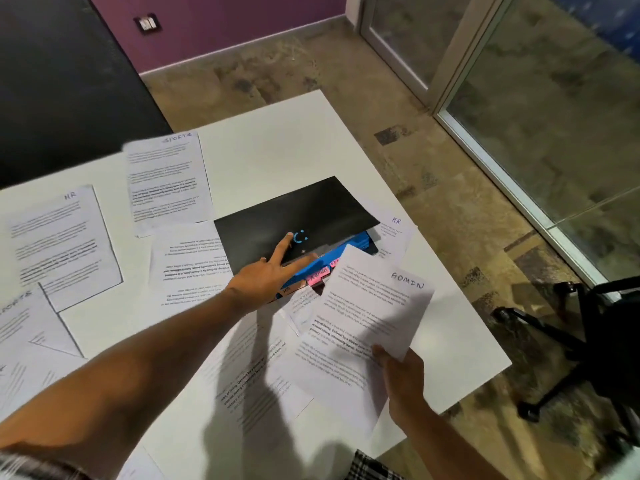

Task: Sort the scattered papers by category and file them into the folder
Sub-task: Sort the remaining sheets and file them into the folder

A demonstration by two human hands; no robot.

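ADMIN sheet (374,320) pinched in right hand (403,379); black folder (298,220), blue tabbed dividers (311,271) inside, pressed by spread-fingered left hand (266,275).

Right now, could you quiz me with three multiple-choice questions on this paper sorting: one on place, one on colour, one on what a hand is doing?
1. Where does the left hand rest?
A. on the folder
B. on the chair
C. on the floor

2. What colour is the folder's cover?
A. white
B. black
C. red

3. The right hand is:
A. empty
B. holding the ADMIN sheet
C. holding a pen

Answers:
1 A, fingers lie on its cover.
2 B, the flap is black.
3 B, it grips that sheet's lower edge.
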